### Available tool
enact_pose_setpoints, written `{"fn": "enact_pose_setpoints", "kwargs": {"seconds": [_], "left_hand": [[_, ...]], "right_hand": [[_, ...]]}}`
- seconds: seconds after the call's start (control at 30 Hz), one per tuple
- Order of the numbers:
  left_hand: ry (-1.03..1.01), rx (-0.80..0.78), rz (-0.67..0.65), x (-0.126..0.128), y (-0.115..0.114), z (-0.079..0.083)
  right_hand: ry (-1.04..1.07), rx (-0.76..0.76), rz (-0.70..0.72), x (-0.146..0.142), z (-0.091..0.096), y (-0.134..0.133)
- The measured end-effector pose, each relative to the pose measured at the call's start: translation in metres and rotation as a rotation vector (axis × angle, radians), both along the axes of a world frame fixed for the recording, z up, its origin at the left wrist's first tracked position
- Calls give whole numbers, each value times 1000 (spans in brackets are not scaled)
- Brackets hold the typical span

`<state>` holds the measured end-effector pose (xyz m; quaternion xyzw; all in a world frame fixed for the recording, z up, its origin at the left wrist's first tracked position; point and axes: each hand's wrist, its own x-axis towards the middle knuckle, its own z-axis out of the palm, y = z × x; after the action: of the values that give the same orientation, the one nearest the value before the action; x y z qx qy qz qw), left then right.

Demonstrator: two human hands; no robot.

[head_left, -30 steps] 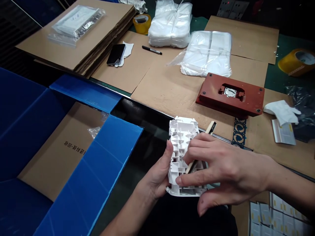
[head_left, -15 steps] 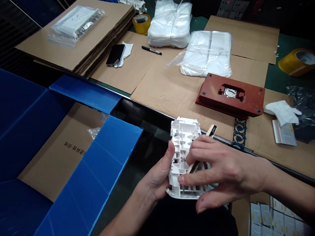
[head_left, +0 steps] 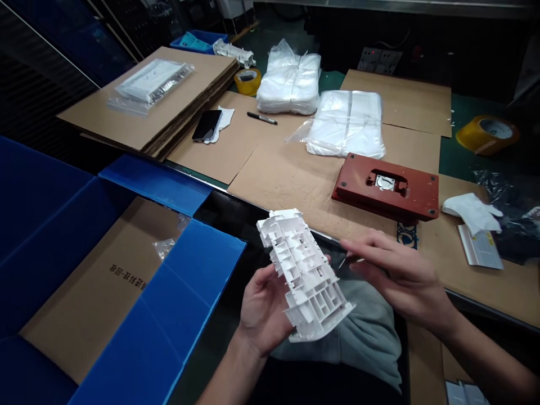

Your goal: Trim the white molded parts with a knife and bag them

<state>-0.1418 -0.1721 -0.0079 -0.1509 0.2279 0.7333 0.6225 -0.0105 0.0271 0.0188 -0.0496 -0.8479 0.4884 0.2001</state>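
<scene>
My left hand point(head_left: 265, 312) grips a white ribbed plastic housing point(head_left: 301, 270) from below and its left side. The housing is tilted, its open ribbed face up, above my lap. Just to its right, my right hand point(head_left: 390, 273) is closed on a small knife point(head_left: 343, 262) and apart from the housing. Only the thin metal tip of the knife shows; its handle is hidden in the fingers.
A blue bin point(head_left: 202, 270) with cardboard inside stands at the left. On the bench lie a red-brown fixture point(head_left: 388, 202), bagged white bundles point(head_left: 346, 126), a phone point(head_left: 206, 125), a marker point(head_left: 262, 118), tape point(head_left: 487, 135), a white glove point(head_left: 470, 212) and a cardboard stack point(head_left: 97, 121).
My right hand has moved off the housing to the right with the knife. The housing has been turned and tilted in my left hand. The view has shifted upward.
</scene>
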Motion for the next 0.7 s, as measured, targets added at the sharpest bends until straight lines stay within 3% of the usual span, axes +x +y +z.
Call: {"fn": "enact_pose_setpoints", "kwargs": {"seconds": [0.17,0.33,0.5,0.7], "left_hand": [[186,-305,215,-3,0,-7],[318,-562,418,-7,9,-6],[430,-658,539,-5,14,-2],[555,-501,551,5,17,10]], "right_hand": [[-124,-273,-436,16,-36,-27],[-239,-542,-601,25,-61,-62],[-243,-486,-626,20,-54,-79],[-184,-250,-468,7,-25,-90]]}}
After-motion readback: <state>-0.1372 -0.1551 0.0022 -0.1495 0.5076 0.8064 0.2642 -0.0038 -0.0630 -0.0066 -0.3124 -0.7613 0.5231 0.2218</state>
